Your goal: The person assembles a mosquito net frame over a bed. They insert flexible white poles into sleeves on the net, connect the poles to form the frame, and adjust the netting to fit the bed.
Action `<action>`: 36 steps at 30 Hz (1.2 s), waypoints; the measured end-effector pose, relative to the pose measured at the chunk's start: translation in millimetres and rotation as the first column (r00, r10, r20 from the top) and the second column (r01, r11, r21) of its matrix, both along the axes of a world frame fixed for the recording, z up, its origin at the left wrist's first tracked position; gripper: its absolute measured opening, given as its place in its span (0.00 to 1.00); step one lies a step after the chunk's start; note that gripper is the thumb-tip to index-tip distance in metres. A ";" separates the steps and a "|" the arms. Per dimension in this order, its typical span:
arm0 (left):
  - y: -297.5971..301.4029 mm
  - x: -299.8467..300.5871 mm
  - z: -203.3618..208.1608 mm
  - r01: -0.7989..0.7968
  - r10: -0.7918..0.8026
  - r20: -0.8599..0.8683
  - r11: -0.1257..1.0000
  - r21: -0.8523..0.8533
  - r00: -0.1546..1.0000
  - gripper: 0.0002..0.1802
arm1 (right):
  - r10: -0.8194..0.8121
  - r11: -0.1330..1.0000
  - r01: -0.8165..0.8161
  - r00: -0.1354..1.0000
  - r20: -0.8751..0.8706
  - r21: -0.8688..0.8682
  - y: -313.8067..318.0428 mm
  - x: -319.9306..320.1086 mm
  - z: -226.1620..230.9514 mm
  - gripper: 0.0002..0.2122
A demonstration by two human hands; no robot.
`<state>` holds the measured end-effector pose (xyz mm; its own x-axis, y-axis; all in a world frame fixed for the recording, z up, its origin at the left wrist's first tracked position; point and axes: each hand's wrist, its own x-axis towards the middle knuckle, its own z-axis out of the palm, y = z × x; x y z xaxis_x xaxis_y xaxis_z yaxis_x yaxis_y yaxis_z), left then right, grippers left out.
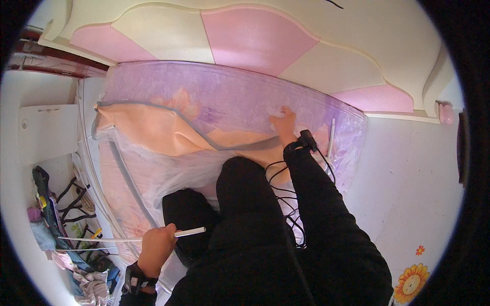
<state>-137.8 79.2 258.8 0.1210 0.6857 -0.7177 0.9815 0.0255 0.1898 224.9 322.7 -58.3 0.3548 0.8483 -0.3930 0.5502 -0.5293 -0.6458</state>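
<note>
My left hand (pixel 157 248) is closed around a long, thin white tube (pixel 190 232). One end sticks out past my fist toward my leg, and the rest runs off to the left. Over the purple mattress, my right hand (pixel 284 122) reaches forward with thumb and fingers apart, just beyond the orange fabric (pixel 153 127). No held thing shows in it. This fabric has grey edging and lies rumpled across the bed. Thin clear plastic (pixel 176 171) spreads between it and my knees. Another white tube (pixel 332 137) lies right of my right wrist.
A pink and cream headboard (pixel 255 35) closes off the far side of the mattress (pixel 224 81). Black cable (pixel 286 204) loops beside my right thigh and runs to the device on my wrist. Along the left are several long white tubes (pixel 94 178) and heaped clothes (pixel 94 285).
</note>
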 end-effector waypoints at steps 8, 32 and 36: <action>-11.1 10.2 2.0 0.000 0.000 -0.013 1.000 0.020 1.000 0.08 | -0.392 0.917 0.328 0.642 -0.659 -0.227 66.7 -56.6 32.8 0.34; -8.5 49.0 -5.7 0.028 -0.043 0.011 0.795 0.605 0.999 0.10 | 0.864 0.257 -0.935 0.108 -0.491 0.245 -176.9 -125.4 260.5 0.09; -44.1 19.6 -17.8 -0.200 0.213 0.078 0.641 0.741 0.974 0.29 | 0.843 0.327 -0.925 0.193 -0.501 0.194 -164.6 -166.4 242.6 0.11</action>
<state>-118.2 35.0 241.1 -0.0969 0.9946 0.0383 0.9712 0.0860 0.2224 58.5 158.1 184.3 -0.8449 0.4092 -0.3446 0.3841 0.0157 -0.9232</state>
